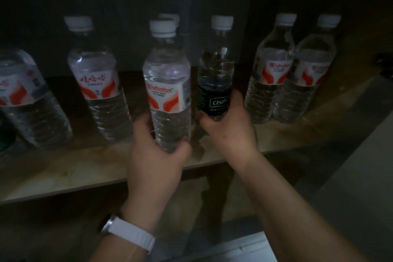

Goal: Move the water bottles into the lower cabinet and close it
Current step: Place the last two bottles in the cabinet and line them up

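Your left hand (155,155) is wrapped round the ribbed lower body of a red-and-white Wahaha bottle (167,83), thumb on the left side and fingers curling up from below on the right. Those fingers cover its base, so you cannot tell whether it stands on the wooden shelf (63,168) or is lifted off it.

Your right hand (229,132) grips the bottom of a black-labelled bottle (215,74) just beside it. The palm hides the foot of that bottle, and only part of the label's white lettering reads.

Both bottles are upright, white caps on, over the middle of the shelf.

Behind the Wahaha bottle a second white cap (170,17) peeks out; the body under it is hidden.

To the left stands another red-label bottle (97,83), and further left one more (25,95), blurred and cut off by the frame edge. A dark green shape (5,136) below it is too dim to identify.

On the right, a pair of bottles (270,74) stands touching, the nearer overlapping the other.

The back of the cabinet is too dark to read. A white watch (127,234) sits on your left wrist.
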Demonstrator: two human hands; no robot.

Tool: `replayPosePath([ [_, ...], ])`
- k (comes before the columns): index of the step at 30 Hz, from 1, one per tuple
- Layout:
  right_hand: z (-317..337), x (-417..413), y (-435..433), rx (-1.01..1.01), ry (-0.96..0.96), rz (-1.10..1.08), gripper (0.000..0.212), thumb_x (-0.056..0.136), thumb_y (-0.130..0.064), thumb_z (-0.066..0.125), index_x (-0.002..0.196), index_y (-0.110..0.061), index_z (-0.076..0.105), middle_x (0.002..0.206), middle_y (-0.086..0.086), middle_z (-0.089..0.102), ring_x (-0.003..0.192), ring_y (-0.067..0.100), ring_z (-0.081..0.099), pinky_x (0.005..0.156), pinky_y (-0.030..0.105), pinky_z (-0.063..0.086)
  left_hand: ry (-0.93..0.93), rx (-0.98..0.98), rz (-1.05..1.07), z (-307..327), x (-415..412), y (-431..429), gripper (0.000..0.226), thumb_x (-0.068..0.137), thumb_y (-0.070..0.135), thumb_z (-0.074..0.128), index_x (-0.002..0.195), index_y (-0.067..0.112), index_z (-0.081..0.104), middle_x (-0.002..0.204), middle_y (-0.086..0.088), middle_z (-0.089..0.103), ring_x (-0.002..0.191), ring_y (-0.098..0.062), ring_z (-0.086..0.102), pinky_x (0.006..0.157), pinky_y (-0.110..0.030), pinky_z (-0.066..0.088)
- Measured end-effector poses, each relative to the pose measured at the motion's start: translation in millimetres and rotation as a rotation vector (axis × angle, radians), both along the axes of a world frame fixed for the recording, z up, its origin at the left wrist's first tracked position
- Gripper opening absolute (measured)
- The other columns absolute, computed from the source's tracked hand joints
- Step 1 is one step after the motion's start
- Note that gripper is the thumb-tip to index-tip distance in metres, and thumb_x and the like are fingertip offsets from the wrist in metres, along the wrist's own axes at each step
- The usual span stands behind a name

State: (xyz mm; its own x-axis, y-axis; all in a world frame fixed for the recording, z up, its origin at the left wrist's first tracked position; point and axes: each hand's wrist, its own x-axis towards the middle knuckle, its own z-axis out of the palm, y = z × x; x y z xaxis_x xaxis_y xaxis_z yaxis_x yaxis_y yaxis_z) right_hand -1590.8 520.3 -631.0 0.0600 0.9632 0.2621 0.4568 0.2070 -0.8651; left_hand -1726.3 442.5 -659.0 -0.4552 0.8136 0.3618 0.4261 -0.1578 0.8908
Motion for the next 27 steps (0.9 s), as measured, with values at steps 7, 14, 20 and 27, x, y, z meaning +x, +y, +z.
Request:
replayPosePath([
  [7,-1.0,16.4,7.6,0.025,-0.001,-0.056,0.079,0.077,-0.038,0.078,0.142,-0.038,0.034,0.136,-0.013,0.053,0.126,0.013,0.052,0.099,0.043,0.049,-0.002,-0.042,-0.111,1.0,7.9,19.6,0.074,0.074,0.03,0.083,0.124,0.052,0.033,0.093,0.056,0.051,0.083,0.025,0.055,0.068,-0.02,0.047],
  [14,-4.0,26.7,9.9,0.084,-0.054,-0.111,0.077,0.076,-0.045,0.077,0.14,-0.041,0.034,0.139,-0.016,0.051,0.129,0.01,0.049,0.103,0.042,0.046,-0.049,-0.062,-0.177,5.6,20.1,31.6,0.073,0.074,0.04,0.084,0.124,0.06,0.035,0.102,0.043,0.059,0.1,0.011,0.059,0.078,-0.021,0.049],
  [20,-6.3,31.6,11.1,0.112,-0.111,-0.136,0.082,0.074,-0.054,0.075,0.141,-0.036,0.034,0.138,-0.012,0.052,0.127,0.013,0.051,0.099,0.046,0.049,0.005,-0.09,-0.224,13.8,28.0,35.1,0.064,0.08,0.042,0.078,0.129,0.053,0.039,0.109,0.031,0.059,0.102,0.007,0.058,0.079,-0.022,0.046],
  [27,-10.8,36.3,7.2,0.154,-0.162,-0.114,0.09,0.074,-0.051,0.076,0.148,-0.031,0.029,0.144,-0.008,0.044,0.132,0.012,0.043,0.104,0.03,0.038,0.136,-0.069,-0.044,9.9,31.7,35.1,0.065,0.074,0.049,0.079,0.13,0.048,0.046,0.123,0.015,0.062,0.11,-0.009,0.062,0.086,-0.039,0.056],
])
